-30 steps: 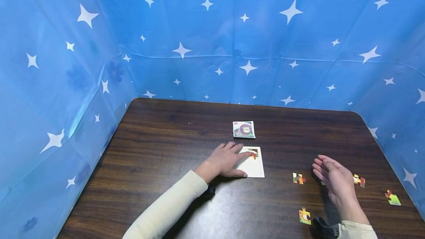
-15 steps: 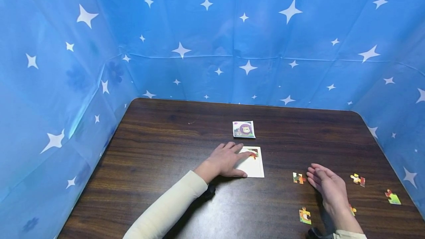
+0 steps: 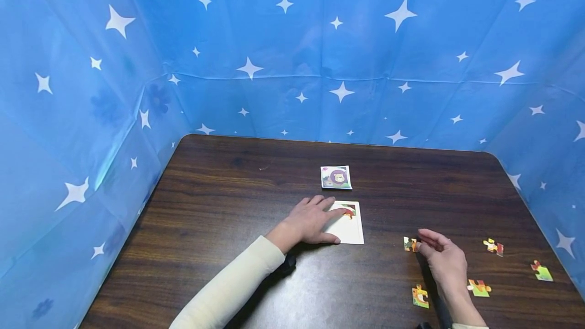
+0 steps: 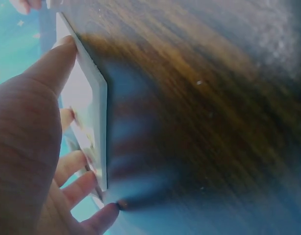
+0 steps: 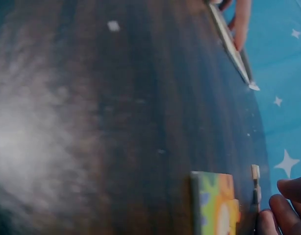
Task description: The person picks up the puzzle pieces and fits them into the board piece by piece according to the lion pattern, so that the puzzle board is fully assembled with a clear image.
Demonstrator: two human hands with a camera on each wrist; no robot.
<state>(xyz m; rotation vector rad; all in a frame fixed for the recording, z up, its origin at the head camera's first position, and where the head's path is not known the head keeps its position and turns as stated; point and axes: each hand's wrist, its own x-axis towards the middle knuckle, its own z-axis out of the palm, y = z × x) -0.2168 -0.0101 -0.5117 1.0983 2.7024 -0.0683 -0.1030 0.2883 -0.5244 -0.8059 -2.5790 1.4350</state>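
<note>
Jigsaw tray [image 3: 351, 231], white, largely bare where it shows; five loose pieces [image 3: 479, 288] outstanding

Set in: at least one printed piece [image 3: 348, 211], toward the far right corner; what else lies under my left hand [image 3: 311, 221], I cannot tell; stage, by my judgement: early; remaining: all five, scattered on the table [image 3: 228, 207] to the tray's right, the dark green-and-orange piece [image 3: 409, 243] closest to it; left hand: palm down over the tray's left side, fingers spread, apparently steadying, gripping nothing; right hand [image 3: 445, 263]: fingers loosely bent, parted from the thumb, tips at that closest piece, no pinch visible, contact unclear to me
</note>
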